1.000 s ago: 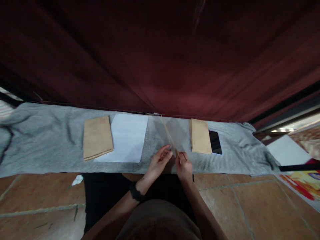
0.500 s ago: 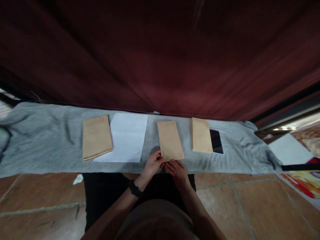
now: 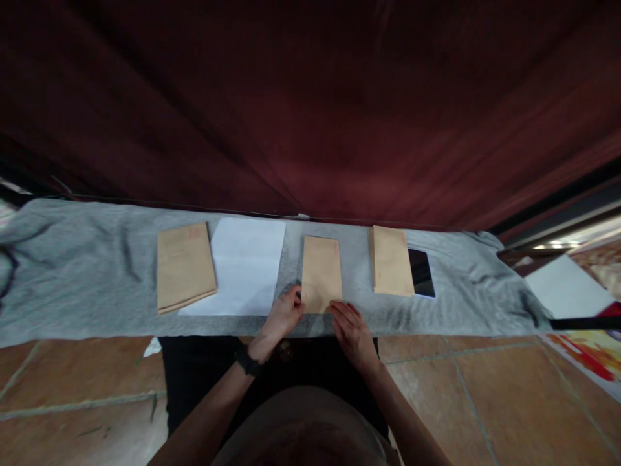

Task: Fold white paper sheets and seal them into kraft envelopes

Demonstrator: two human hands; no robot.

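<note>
A brown paper envelope [image 3: 321, 272] lies flat on the grey cloth [image 3: 87, 272] in front of me. My left hand [image 3: 283, 315] pinches its near left corner with curled fingers. At the near right corner my right hand [image 3: 350, 330] rests with its fingers stretched out flat on the envelope's edge. A black band sits on my left wrist.
To the left lie a stack of brown envelopes [image 3: 185, 265] and a white sheet [image 3: 246, 264]. Right of the middle envelope are another envelope stack [image 3: 391, 260] and a dark phone [image 3: 420, 272]. A dark red curtain [image 3: 310, 110] hangs behind. Brown floor tiles [image 3: 485, 401] lie near me.
The envelope, held up on edge a second ago, now lies flat on the cloth and has been squared up straight. Both hands have dropped to its near corners.
</note>
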